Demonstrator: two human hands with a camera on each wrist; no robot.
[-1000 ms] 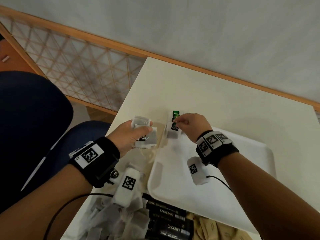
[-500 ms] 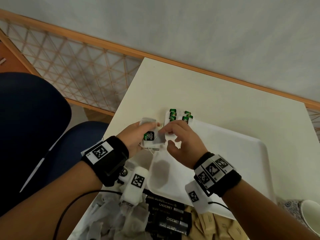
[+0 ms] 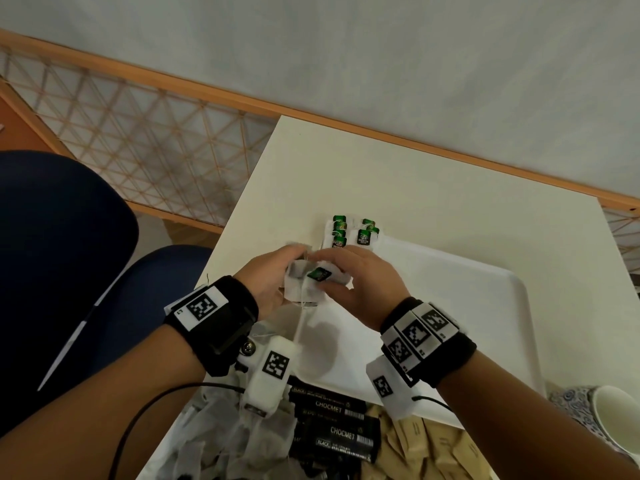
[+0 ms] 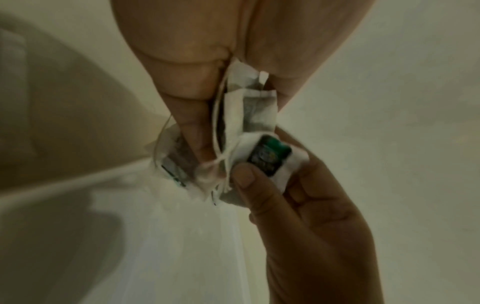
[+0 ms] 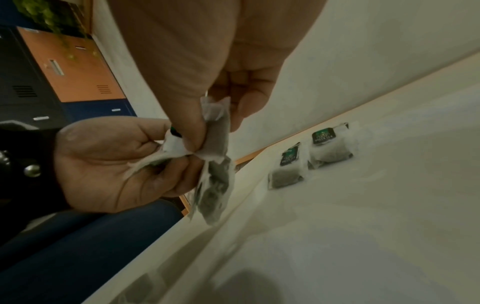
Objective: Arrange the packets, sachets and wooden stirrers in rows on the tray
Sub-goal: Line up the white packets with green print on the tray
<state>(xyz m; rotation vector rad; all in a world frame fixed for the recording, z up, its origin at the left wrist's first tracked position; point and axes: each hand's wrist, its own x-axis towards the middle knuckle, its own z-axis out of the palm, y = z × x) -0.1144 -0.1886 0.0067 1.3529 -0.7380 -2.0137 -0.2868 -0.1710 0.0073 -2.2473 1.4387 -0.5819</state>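
Observation:
My left hand grips a small bunch of white tea bags with strings, just above the near-left rim of the white tray. My right hand meets it and pinches one tea bag by its green tag between thumb and fingers. The left wrist view shows the thumb beside the tagged tea bag. In the right wrist view this tea bag hangs from the pinch. Several green-tagged tea bags lie in two short stacks at the tray's far-left corner, also seen as tea bags from the right wrist.
Near me lie black CHOCMET sachets, brown paper packets and a heap of loose tea bags. A patterned cup stands at the right. A blue chair is left of the table.
My right hand set a tea bag down at the tray's far-left corner, then came back to my left hand and took hold of another tagged tea bag from the bunch.

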